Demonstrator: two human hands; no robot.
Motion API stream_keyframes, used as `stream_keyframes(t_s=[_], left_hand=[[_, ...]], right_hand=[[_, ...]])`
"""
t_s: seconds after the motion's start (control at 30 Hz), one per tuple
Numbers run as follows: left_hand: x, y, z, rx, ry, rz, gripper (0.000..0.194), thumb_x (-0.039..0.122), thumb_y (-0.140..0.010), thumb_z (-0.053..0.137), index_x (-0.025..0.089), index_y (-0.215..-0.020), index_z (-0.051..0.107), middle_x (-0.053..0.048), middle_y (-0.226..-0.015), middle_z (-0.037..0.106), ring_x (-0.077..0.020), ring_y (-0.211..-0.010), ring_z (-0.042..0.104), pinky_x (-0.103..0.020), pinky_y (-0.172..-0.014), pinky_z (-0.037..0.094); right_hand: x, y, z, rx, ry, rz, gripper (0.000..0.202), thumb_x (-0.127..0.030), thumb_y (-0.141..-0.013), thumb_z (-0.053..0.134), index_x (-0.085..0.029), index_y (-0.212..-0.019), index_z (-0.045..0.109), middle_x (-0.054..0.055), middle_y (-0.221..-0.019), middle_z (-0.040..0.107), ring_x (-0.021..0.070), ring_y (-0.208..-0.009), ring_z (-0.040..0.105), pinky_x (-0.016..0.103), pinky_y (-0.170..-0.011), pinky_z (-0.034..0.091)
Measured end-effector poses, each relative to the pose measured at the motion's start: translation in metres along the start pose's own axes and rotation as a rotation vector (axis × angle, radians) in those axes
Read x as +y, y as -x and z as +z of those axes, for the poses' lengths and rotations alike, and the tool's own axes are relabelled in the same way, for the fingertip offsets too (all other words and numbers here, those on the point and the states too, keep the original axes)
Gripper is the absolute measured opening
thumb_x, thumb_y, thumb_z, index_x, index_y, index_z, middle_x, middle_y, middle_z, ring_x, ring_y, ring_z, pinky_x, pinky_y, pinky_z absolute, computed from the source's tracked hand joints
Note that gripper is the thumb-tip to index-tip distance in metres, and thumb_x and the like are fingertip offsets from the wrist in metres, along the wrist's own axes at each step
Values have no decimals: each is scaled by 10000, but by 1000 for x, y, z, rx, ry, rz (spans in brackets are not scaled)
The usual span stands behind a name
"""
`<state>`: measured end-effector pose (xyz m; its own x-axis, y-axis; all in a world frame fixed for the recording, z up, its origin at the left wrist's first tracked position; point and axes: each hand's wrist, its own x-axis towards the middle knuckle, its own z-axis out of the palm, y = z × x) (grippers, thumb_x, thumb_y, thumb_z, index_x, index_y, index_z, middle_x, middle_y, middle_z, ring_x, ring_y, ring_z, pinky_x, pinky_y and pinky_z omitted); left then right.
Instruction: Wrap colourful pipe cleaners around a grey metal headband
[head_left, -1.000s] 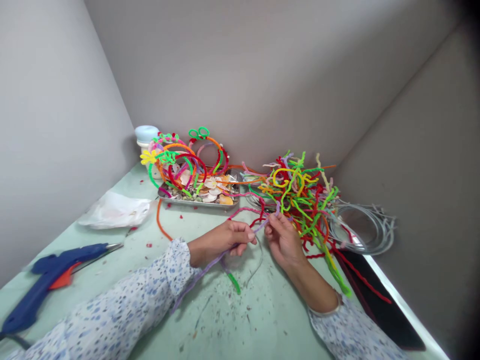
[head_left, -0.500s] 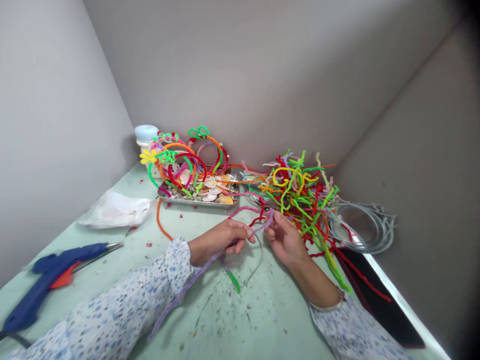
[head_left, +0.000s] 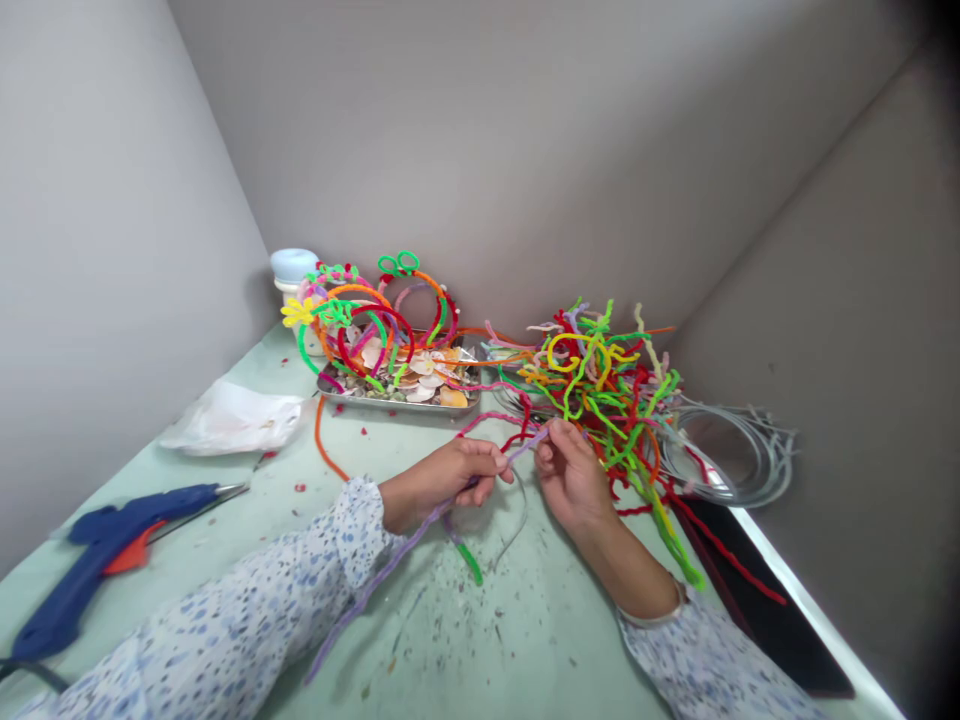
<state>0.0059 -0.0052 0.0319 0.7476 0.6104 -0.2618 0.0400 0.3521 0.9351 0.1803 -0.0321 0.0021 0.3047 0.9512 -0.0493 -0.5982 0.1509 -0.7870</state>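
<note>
A fuzzy purple pipe cleaner (head_left: 401,556) runs between my two hands, its long tail hanging over my left sleeve. My left hand (head_left: 457,478) is closed on it in a pinch at mid-length. Thumb and fingers of my right hand (head_left: 574,475) pinch its other end, slightly higher and to the right. Below my left hand a short piece with a green pipe cleaner tip (head_left: 470,565) sticks out; how it joins is hidden by the fingers. A thin grey wire (head_left: 517,530) curves down from between the hands.
A metal tray (head_left: 390,403) of shells stands at the back under several pipe-cleaner headbands (head_left: 375,308). Tangled pipe cleaners (head_left: 600,375) and a wire coil (head_left: 757,455) lie right. Left are a blue glue gun (head_left: 112,545) and a plastic bag (head_left: 236,420); a dark flat object (head_left: 780,610) lies right.
My right hand has moved slightly right, and the stretch of purple pipe cleaner between the hands is now straighter. My left hand stays nearly in place.
</note>
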Motion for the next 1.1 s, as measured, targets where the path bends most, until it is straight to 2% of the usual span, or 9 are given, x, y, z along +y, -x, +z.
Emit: stream_keyframes(t_s=[0.17,0.33,0.5,0.57,0.73,0.83,0.93,1.1], left_hand=[[-3,-1,-3,-31,-33,-10,225,329,-761,545,110,-787,592,63,-390,420,-40,-313,242,-209,-349,116],[-5,-1,-7,-99,-37,-26,220,308,-765,546,99,-798,609,63,-375,411,-39,-295,241,-210,-349,131],[-6,-2,-8,-115,-33,-26,224,301,-770,548,90,-796,618,55,-379,427,-38,-295,252,-208,-351,147],[-6,-2,-8,-111,-22,-30,229,308,-767,556,90,-801,618,57,-382,425,-37,-295,248,-205,-348,143],[-6,-2,-5,-89,25,-36,239,330,-772,555,103,-821,612,71,-387,405,-29,-296,233,-191,-352,160],[-7,-3,-5,-75,53,-20,229,324,-773,557,105,-821,609,72,-395,406,-25,-301,240,-186,-359,172],[-7,-3,-6,-71,69,-15,221,313,-779,554,100,-811,608,74,-386,400,-24,-296,230,-188,-356,166],[-6,-3,-7,-138,91,-45,207,288,-786,545,92,-810,608,72,-369,400,-29,-286,223,-198,-344,134]], right_hand=[[-5,-1,-3,-80,68,69,185,-285,-670,744,-172,-734,612,-61,-560,512,35,-449,448,125,-375,324],[-8,-4,-7,-144,-20,167,173,-308,-701,699,-154,-736,629,-37,-621,551,33,-443,429,148,-399,359],[-11,-4,-8,-200,-74,190,140,-266,-688,703,-165,-718,610,-48,-587,521,32,-430,408,146,-391,340],[-10,-3,-8,-172,-78,162,145,-254,-678,717,-168,-714,606,-54,-575,515,30,-432,412,136,-383,332],[-3,-3,-3,13,-86,49,175,-224,-645,757,-174,-717,606,-62,-585,542,30,-464,462,109,-383,353],[0,-3,-1,57,-115,39,182,-209,-632,766,-178,-715,608,-71,-568,533,31,-478,478,100,-390,370],[-2,-3,-1,9,-120,76,161,-214,-649,750,-173,-727,616,-57,-588,553,38,-481,491,108,-385,375],[-10,-4,-5,-124,-167,182,127,-254,-701,690,-158,-768,641,-22,-619,594,56,-465,495,147,-403,414]])
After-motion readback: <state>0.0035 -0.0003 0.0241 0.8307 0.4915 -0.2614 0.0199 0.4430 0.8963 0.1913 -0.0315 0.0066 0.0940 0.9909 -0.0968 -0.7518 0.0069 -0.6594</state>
